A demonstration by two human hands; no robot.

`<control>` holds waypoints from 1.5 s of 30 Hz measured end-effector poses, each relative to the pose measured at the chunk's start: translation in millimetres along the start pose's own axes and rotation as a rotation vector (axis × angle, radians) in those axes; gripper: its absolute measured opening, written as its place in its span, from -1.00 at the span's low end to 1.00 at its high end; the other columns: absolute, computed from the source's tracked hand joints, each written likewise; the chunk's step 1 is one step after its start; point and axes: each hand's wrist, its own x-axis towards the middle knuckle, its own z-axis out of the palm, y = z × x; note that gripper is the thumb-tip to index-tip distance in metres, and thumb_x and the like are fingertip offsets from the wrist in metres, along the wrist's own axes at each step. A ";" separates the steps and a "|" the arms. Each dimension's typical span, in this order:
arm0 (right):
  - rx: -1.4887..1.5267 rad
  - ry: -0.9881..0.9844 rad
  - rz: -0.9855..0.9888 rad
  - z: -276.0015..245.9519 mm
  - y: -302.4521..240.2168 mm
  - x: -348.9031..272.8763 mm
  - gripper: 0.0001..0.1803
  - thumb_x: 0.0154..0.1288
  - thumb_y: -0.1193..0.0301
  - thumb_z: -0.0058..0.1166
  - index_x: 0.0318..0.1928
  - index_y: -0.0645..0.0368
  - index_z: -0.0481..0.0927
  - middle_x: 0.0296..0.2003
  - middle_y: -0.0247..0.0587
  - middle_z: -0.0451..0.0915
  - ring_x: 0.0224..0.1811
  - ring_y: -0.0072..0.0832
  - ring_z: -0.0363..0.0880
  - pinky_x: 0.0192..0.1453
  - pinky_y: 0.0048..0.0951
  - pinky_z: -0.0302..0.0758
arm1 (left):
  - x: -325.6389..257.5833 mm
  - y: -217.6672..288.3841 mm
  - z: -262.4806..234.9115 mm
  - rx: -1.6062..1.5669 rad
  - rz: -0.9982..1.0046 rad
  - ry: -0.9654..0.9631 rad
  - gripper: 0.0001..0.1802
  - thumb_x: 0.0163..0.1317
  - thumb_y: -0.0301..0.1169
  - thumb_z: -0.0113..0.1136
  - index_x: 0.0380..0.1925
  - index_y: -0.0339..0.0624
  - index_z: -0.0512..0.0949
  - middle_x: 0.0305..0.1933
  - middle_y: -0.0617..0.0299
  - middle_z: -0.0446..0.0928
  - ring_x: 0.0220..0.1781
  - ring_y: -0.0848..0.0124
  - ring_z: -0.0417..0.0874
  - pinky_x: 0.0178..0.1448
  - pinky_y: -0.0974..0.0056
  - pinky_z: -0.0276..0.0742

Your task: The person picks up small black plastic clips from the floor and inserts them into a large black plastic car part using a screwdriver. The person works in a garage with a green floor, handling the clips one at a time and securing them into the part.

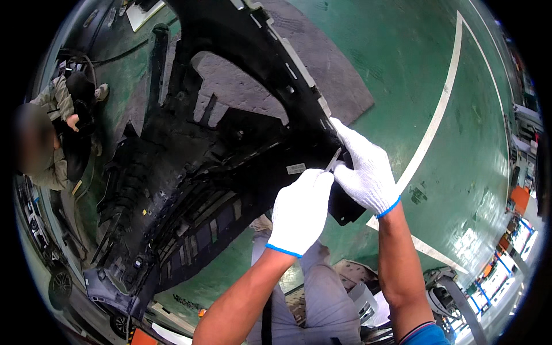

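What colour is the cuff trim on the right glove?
The cuff trim is bright blue, in the head view.

White knit gloves (368, 172) with narrow bright-blue cuffs (283, 250) cover the left hand (302, 207) and right hand (366, 167). The forearms (247, 299) are bare. The right sleeve (428, 336) is blue, its hem striped dark, red and white. The trousers (330, 293) are pale grey.

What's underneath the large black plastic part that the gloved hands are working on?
A grey mat shows through the big opening and past the right edge, with green floor beyond. Whatever lies beneath the solid areas of the black part is covered.
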 end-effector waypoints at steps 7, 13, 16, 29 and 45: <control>0.000 0.019 -0.008 1.1 1.5 0.5 -0.23 0.09 0.55 0.14 0.42 0.08 0.51 0.19 0.11 0.67 0.20 -0.07 0.70 0.28 -0.22 0.61 | 4.7 3.9 -4.4 -0.029 -0.033 0.042 -0.71 0.55 -0.30 0.08 -0.06 -0.31 0.63 -0.47 0.09 0.58 -0.48 0.38 0.64 -0.30 0.26 0.55; -0.010 0.020 0.002 1.0 0.0 -2.2 -0.24 0.09 0.53 0.16 0.41 0.08 0.51 0.20 0.10 0.66 0.24 -0.06 0.68 0.33 -0.22 0.58 | 7.1 3.1 -8.8 0.088 0.043 0.000 -0.77 0.52 -0.32 0.03 -0.05 -0.18 0.62 -0.15 0.00 0.66 -0.22 -0.03 0.73 -0.16 0.02 0.63; 0.002 0.024 0.005 -0.3 -0.4 -2.5 -0.25 0.10 0.52 0.17 0.41 0.08 0.51 0.19 0.09 0.67 0.24 -0.05 0.68 0.33 -0.22 0.58 | 6.6 1.9 -7.1 0.022 0.018 0.029 -0.73 0.54 -0.30 0.05 -0.10 -0.24 0.65 -0.41 0.13 0.58 -0.43 0.30 0.61 -0.28 0.22 0.52; -0.040 0.278 -0.141 -14.0 -18.6 -28.1 -0.22 0.14 0.48 0.40 0.41 0.28 0.47 0.28 0.05 0.60 0.34 -0.18 0.60 0.40 -0.24 0.51 | -22.0 -11.9 -45.9 -0.529 -0.467 0.094 -0.68 0.60 -0.24 0.02 -0.04 -0.25 0.64 -0.47 0.29 0.56 -0.61 0.62 0.43 -0.53 0.46 0.34; 0.992 -0.211 0.647 84.8 -46.4 -168.7 -0.37 0.42 0.45 0.21 0.40 0.41 0.35 0.22 -0.14 0.57 0.24 -0.45 0.55 0.31 -0.37 0.52 | -68.1 -0.4 -35.6 -0.069 -0.240 -0.119 -0.39 0.46 -0.21 0.23 0.38 -0.34 0.43 0.23 -0.14 0.64 0.26 0.17 0.70 0.35 0.18 0.56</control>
